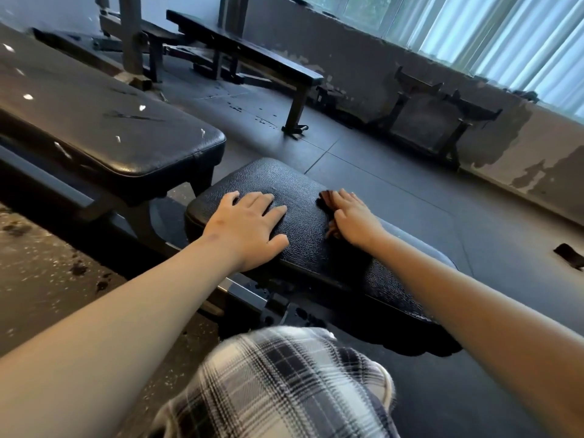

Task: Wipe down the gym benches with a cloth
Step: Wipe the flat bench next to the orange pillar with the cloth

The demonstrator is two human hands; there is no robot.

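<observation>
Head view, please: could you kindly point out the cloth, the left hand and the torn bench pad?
cloth (325,199): head view, on its dark far fold.
left hand (249,222): head view, on the back of the hand.
torn bench pad (110,121): head view, on its bare top surface.

The cloth (326,200) lies mostly hidden beneath the right hand (354,218).
</observation>
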